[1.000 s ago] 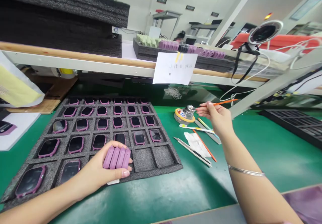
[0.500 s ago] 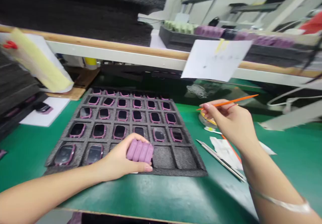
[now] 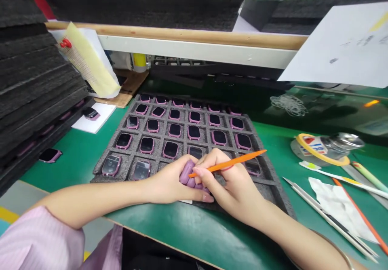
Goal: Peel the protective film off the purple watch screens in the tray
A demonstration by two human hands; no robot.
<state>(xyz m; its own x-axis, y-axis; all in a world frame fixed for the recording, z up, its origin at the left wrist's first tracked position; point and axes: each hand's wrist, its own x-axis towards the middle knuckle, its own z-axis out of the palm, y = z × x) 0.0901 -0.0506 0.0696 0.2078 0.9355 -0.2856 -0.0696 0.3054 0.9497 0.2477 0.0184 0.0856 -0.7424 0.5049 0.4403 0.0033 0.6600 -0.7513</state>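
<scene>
Orange tapered stick (image 3: pixel 248 157) over rounded purple pieces (image 3: pixel 186 173) (hands (image 3: pixel 236 187) grip both).

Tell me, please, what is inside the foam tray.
Purple-framed watches sit in many compartments of the foam tray; the hands cover some nearer compartments, whose contents cannot be seen.

Orange stick (image 3: pixel 239 160) at the purple pieces (image 3: pixel 186 173)
Left hand (image 3: pixel 171 183) holds the pieces, right hand (image 3: pixel 232 187) the stick; tray (image 3: pixel 269 190) beneath both, toothbrush (image 3: pixel 345 178) to their right.
</scene>
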